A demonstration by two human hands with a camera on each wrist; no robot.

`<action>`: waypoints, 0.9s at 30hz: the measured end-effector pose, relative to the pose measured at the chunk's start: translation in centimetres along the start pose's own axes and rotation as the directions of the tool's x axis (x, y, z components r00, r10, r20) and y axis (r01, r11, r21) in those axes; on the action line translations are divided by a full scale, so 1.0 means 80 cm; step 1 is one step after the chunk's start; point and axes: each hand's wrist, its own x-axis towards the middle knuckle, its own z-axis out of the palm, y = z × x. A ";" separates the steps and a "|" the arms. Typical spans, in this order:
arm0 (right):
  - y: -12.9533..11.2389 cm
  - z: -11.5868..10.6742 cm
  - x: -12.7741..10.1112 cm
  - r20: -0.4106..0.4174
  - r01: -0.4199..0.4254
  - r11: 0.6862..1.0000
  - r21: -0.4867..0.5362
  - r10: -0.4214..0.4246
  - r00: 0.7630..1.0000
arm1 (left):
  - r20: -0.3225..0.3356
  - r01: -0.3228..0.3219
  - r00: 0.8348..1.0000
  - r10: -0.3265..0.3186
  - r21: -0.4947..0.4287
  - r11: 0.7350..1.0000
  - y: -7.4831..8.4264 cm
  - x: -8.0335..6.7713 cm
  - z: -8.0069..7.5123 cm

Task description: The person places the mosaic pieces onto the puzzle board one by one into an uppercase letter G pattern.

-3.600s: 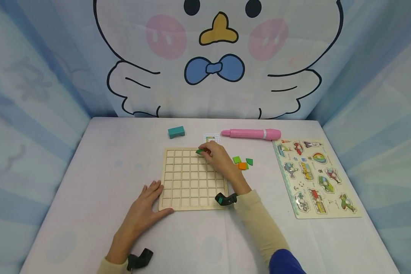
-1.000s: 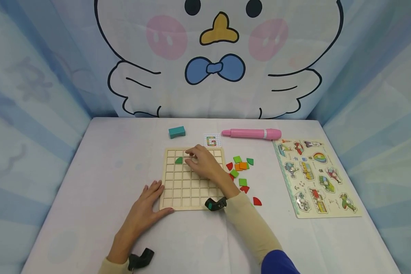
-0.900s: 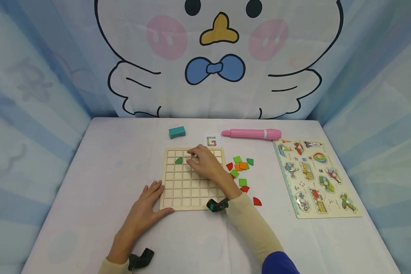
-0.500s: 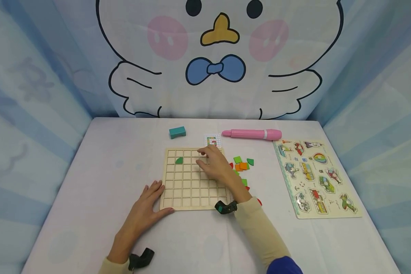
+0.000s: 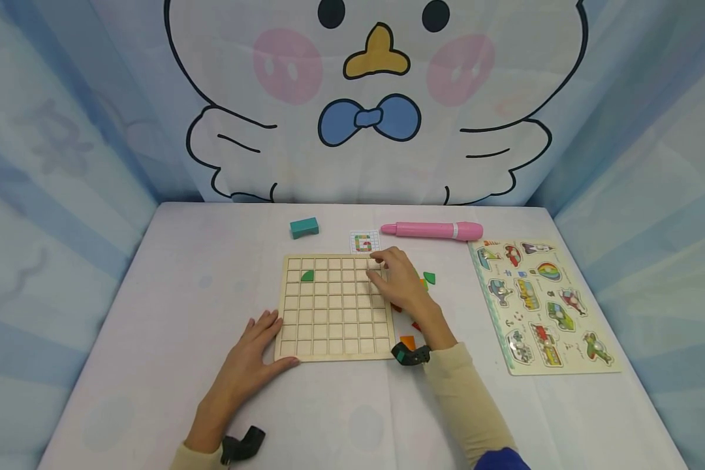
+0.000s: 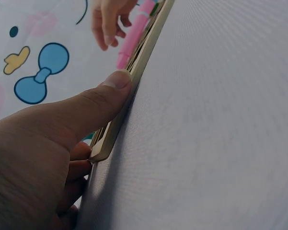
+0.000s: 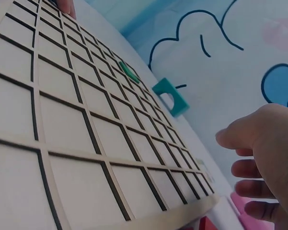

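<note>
You can read just one sign here: the small card (image 5: 364,242) lying just beyond the far edge of the grid board (image 5: 333,308) shows a large letter G, built from coloured squares on a printed grid. The picture puzzle (image 5: 539,305) to the right has small print beside its vehicles, but it's too tiny for you to make out. The pink pen (image 5: 431,230) carries no readable marking.

A pale wooden grid board (image 5: 333,326) holds one green piece (image 5: 307,276), near a teal block (image 5: 303,227) and pink pen (image 5: 431,230).
</note>
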 end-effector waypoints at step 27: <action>0.064 -0.029 -0.028 -0.029 -0.224 0.973 -0.056 0.222 0.975 | -0.002 0.000 1.000 0.000 0.015 1.000 -0.003 0.001 0.004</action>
